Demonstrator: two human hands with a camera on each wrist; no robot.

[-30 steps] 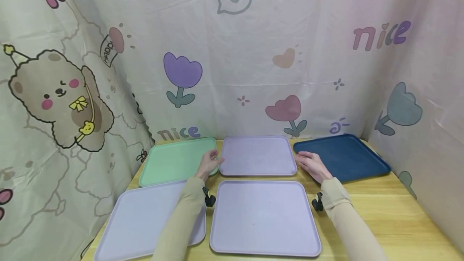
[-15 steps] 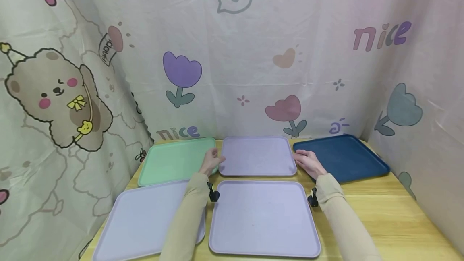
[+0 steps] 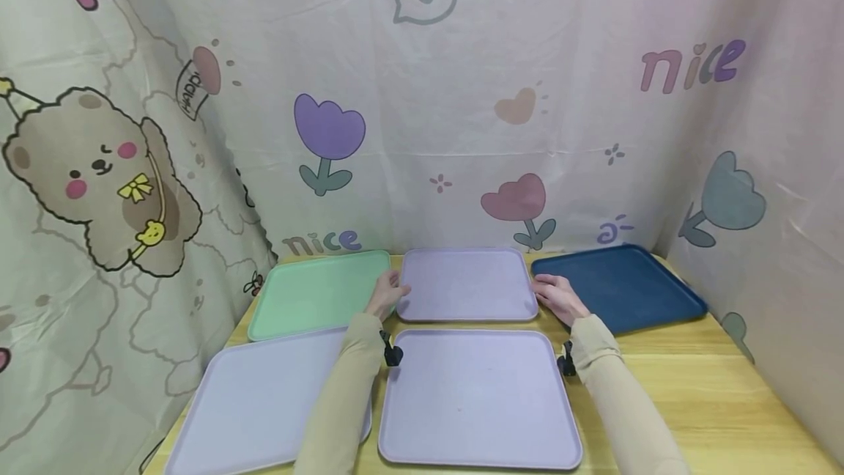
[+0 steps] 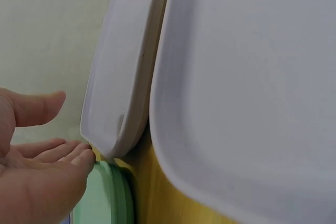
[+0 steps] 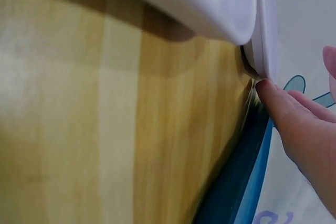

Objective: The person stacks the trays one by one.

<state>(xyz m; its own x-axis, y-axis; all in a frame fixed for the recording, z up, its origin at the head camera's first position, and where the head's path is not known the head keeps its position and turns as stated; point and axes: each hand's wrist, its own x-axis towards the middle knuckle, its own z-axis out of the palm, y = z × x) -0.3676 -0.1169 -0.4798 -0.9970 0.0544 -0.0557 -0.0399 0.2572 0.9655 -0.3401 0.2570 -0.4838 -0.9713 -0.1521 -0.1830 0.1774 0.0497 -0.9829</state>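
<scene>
A pale lilac tray [image 3: 469, 284] lies in the middle of the back row, between both hands. At its left side is my left hand [image 3: 385, 295]; the left wrist view shows straight fingers [image 4: 68, 153] by the tray's corner and the thumb held apart above. My right hand [image 3: 559, 297] is at the opposite side, fingers extended, fingertips right at the lilac tray's edge. In the right wrist view that hand [image 5: 307, 129] reaches over the rim of the dark blue tray [image 3: 623, 288]. Behind the left hand lies a mint green tray [image 3: 323, 293].
Two more lilac trays form the front row: one in the middle [image 3: 480, 402] and one at the left [image 3: 257, 402], partly under the left sleeve [image 3: 343, 394]. The wooden table [image 3: 732, 394] shows at the right. Printed curtains [image 3: 435, 94] hang behind and at both sides.
Both hands have moved slightly inward, closer to the sides of the back middle lilac tray. The trays keep their places; the head view has shifted a little.
</scene>
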